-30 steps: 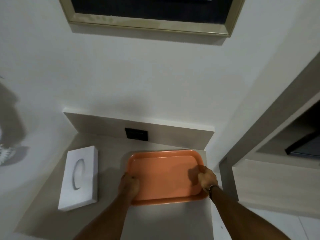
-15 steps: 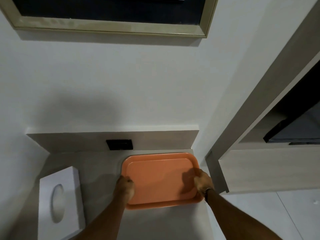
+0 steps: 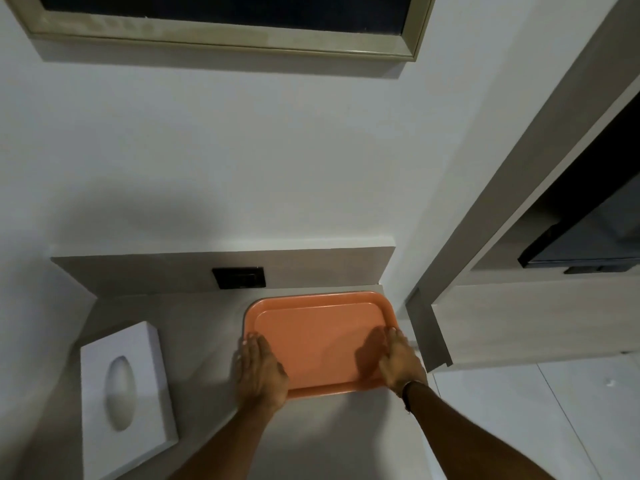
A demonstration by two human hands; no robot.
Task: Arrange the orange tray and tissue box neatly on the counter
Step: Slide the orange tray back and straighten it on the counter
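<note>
- The orange tray is shallow, rectangular, round-cornered, flat on our tabletop.
- Our left hand and right hand rest open, fingers flat, on the tray's side rims.
- White tissue box lies well left of the tray.

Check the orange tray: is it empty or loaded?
Empty. The tray shows a bare orange bottom; only the left hand and right hand rest on its sides.

Smooth plastic orange tray (slight sheen) on matt counter.

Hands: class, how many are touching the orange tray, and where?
2. The left hand lies flat on the orange tray's left edge; the right hand on its right edge.
</note>
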